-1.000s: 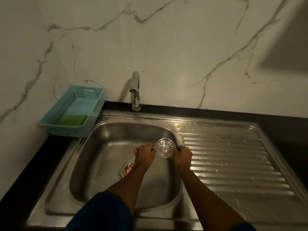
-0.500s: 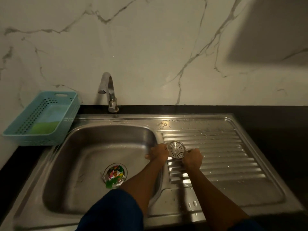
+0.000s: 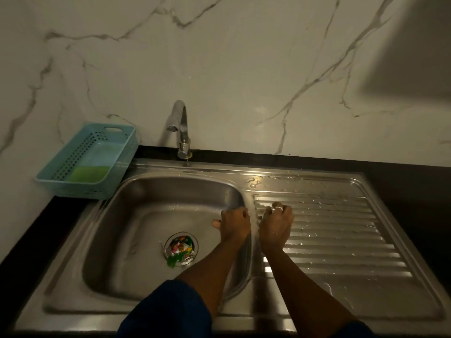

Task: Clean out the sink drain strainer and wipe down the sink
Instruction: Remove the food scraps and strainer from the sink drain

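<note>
Down in the wet steel sink (image 3: 146, 228), colourful scraps (image 3: 179, 248) fill the drain (image 3: 196, 245)

Two hands (image 3: 235, 224) (image 3: 275, 225), one sink (image 3: 151, 211), one basket (image 3: 80, 190)

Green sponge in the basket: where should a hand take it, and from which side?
From above, likely: the green sponge lies flat at the near end of the blue basket, whose walls block side approaches. Pinch its exposed far edge.

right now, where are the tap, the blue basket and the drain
tap (image 3: 184, 132): head view, upright stem
blue basket (image 3: 73, 189): head view, near wall
drain (image 3: 197, 247): head view, right rim
</note>
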